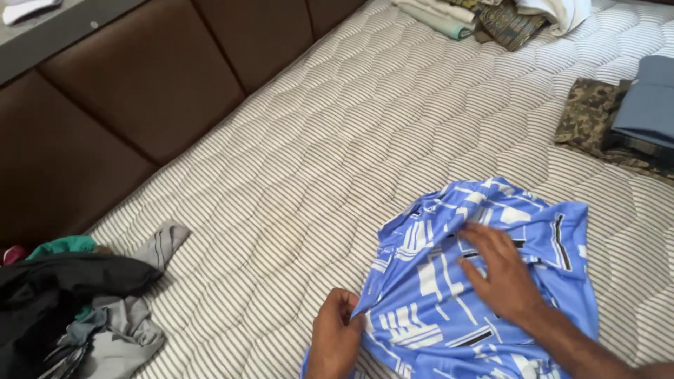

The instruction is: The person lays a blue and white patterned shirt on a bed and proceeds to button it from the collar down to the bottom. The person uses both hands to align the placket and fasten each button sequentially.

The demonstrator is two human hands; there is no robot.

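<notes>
A blue shirt with white block pattern (421, 281) lies on the near right part of a striped quilted mattress (316, 161), rumpled and only partly spread. Its far edge is bunched up and its near part runs out of the bottom of the view.

The work in hand looks like the flattening stage: the cloth is being pulled taut and pressed smooth, and no clean fold shows in it. The left hand (335, 337) comes up from the near edge with its fingers curled in, pinching the shirt's left edge between thumb and fingertips. The pinch is tight and narrow, with cloth tenting up from it. The right hand (502, 274) reaches in from the near right, forearm angled toward the far left. Its palm is down and its fingers are spread flat on the middle of the shirt, so it grips nothing and only presses.

By my judgement, any further move calls for the pinched edge to stay taut while the flat hand sweeps the wrinkles toward the bunched far side (the creases are thickest there).

A heap of dark and grey clothes (63, 295) sits at the near left, well apart from the shirt. A camouflage garment (586, 112) and a folded blue-grey piece (649, 102) lie at the far right. More folded laundry (491, 17) rests at the far edge, and a brown padded headboard (140, 91) runs along the left.
</notes>
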